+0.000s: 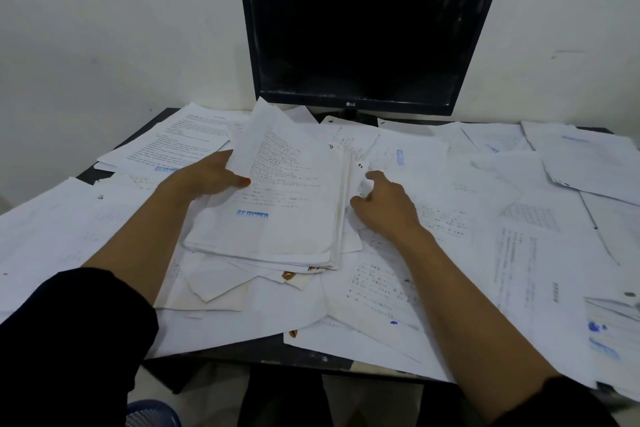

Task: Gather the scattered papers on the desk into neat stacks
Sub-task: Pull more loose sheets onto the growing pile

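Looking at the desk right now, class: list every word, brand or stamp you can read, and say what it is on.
"LG": the monitor, on its lower bezel.
"REJECTED": blue stamp, top edge faint, on the stack of papers that the left hand holds.
Other blue stamps on the scattered sheets: too blurred to read.
Printed body text on all sheets: too small to read.

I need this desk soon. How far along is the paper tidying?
Early stage. Done: one partial stack, its top sheet stamped in blue, sits mid-desk. In hand: the left hand grips that stack's left edge, lifting the top sheets, while the right hand pinches a loose sheet beside it. Left: loose papers cover most of the desk, from the left edge to the right, in front of the monitor.
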Action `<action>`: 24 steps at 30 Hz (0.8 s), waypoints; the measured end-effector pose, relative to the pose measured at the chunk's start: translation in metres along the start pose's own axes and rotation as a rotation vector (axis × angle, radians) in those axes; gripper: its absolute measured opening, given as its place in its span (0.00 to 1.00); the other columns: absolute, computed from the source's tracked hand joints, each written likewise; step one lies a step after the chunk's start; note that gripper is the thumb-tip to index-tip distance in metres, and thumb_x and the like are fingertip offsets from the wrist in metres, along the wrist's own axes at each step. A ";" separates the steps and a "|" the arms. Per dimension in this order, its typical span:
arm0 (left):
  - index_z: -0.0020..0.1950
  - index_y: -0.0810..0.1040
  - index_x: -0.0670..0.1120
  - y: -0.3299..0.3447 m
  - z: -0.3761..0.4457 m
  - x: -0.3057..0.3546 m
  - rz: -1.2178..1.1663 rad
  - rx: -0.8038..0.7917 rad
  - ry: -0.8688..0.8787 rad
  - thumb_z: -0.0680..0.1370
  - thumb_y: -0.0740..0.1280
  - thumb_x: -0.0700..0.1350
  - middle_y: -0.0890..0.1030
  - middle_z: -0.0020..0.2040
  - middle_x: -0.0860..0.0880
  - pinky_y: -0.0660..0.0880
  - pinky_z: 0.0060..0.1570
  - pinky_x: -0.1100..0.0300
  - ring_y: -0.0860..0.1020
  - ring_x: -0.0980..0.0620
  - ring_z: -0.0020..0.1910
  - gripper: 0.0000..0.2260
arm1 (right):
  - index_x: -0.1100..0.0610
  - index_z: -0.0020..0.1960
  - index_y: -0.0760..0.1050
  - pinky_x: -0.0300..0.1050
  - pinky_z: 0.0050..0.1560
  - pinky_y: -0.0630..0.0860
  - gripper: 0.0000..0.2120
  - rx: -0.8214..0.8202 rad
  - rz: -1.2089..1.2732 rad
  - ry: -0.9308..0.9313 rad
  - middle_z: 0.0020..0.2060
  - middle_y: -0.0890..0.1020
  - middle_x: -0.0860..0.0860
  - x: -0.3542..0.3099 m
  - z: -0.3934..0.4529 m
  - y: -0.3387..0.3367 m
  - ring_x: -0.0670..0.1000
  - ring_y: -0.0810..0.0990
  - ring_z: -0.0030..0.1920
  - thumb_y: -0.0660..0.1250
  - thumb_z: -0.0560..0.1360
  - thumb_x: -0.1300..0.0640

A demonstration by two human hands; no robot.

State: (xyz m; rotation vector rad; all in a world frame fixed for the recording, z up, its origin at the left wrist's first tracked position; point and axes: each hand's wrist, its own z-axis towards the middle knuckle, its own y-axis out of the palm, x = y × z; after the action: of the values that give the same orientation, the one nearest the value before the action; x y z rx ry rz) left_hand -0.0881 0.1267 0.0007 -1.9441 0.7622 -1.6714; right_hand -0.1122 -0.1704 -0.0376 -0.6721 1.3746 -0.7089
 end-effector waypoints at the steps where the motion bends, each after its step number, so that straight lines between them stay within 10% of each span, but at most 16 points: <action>1: 0.72 0.69 0.49 -0.001 0.000 0.000 0.004 0.006 0.005 0.77 0.69 0.38 0.75 0.60 0.51 0.67 0.61 0.52 0.71 0.49 0.59 0.24 | 0.53 0.74 0.62 0.49 0.56 0.75 0.28 -0.024 0.042 -0.020 0.52 0.81 0.54 0.000 0.001 0.000 0.55 0.78 0.55 0.64 0.76 0.53; 8: 0.71 0.70 0.49 0.004 -0.002 0.003 -0.085 0.035 0.060 0.77 0.69 0.38 0.75 0.63 0.51 0.68 0.67 0.47 0.72 0.48 0.61 0.23 | 0.53 0.72 0.66 0.26 0.36 0.71 0.27 0.041 0.380 -0.003 0.40 0.77 0.50 0.004 0.009 -0.007 0.43 0.75 0.37 0.65 0.75 0.67; 13: 0.67 0.72 0.53 -0.002 -0.005 0.002 -0.155 -0.063 0.010 0.75 0.72 0.41 0.78 0.62 0.52 0.71 0.64 0.49 0.75 0.47 0.61 0.22 | 0.57 0.67 0.72 0.43 0.53 0.78 0.23 0.303 0.523 0.152 0.36 0.78 0.47 0.024 0.019 -0.024 0.41 0.76 0.38 0.68 0.73 0.67; 24: 0.75 0.65 0.48 0.025 0.005 0.019 -0.013 0.019 0.059 0.79 0.67 0.45 0.70 0.71 0.51 0.63 0.64 0.57 0.69 0.47 0.69 0.25 | 0.54 0.68 0.71 0.39 0.51 0.71 0.18 0.334 0.473 0.095 0.51 0.83 0.52 0.035 0.025 -0.024 0.49 0.79 0.49 0.66 0.78 0.56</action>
State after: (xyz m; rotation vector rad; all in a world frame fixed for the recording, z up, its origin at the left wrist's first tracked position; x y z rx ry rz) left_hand -0.0840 0.0953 -0.0030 -1.8981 0.7538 -1.7446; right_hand -0.0870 -0.2123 -0.0383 -0.0418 1.3906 -0.5718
